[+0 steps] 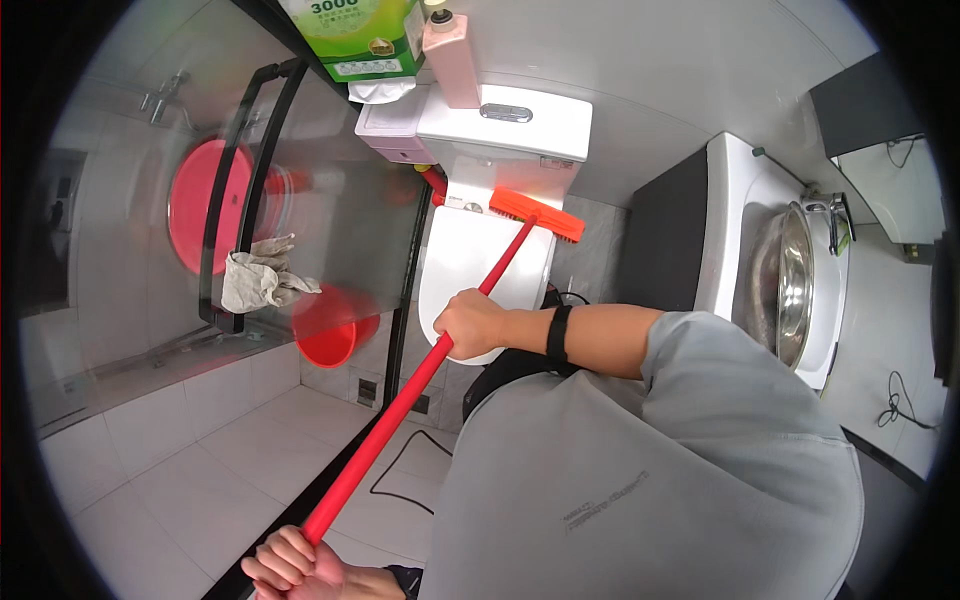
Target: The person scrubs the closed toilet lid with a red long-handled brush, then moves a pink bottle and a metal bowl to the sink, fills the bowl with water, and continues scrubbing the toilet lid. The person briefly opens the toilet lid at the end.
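A long-handled floor brush (385, 428) with a red pole slants from the lower left up to the toilet. Its orange bristled head (530, 213) is over the back of the white toilet lid (455, 250), which is down; whether it touches, I cannot tell. My right hand (473, 324) is wrapped round the middle of the pole, above the lid's front part. My left hand (292, 568) grips the pole's lower end at the bottom left edge of the view.
A glass door with a black handle (255, 190) stands left, a cloth glove (265, 275) draped on it. Beyond are a pink basin (208, 207) and a red bucket (330, 330). A washbasin (725, 235) holding a metal bowl (795, 285) is right. A pink bottle (453, 62) tops the cistern.
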{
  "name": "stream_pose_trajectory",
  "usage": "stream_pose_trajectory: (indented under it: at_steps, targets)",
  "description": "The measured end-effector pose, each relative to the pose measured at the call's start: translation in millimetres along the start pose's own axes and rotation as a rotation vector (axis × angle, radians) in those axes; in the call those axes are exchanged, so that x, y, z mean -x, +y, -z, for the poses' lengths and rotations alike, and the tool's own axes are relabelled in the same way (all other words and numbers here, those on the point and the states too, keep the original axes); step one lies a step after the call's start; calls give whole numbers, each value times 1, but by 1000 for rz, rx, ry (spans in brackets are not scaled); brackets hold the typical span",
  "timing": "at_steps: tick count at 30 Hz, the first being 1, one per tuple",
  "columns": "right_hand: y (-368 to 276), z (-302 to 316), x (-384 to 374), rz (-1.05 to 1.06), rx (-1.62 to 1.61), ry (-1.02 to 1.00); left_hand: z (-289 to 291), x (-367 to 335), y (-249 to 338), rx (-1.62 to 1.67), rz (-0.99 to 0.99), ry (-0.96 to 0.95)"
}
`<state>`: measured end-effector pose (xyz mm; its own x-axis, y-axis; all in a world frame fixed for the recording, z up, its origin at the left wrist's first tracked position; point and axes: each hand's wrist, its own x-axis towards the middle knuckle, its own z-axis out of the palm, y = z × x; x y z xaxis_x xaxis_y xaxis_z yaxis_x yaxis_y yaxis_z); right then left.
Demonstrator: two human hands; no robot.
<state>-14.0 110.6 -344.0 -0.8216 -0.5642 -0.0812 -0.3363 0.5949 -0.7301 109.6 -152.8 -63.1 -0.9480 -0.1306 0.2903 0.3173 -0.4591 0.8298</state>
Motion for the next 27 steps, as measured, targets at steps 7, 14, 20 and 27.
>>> stream_pose_trajectory:
  at_steps: [7, 14, 20, 27]
  targets:
    - [-2, -11, -100, 264, 12, 153, -4, -1, 3, -241, -152, 51]
    - [-4, 9, -69, 163, -18, 183, -15, -23, 4, -164, -109, -135]
    - [5, -10, -23, 53, -13, 136, 2, -9, 0, -53, -11, 28]
    - [-12, -8, -118, 240, 18, 105, -5, 12, 7, 1366, -227, 550]
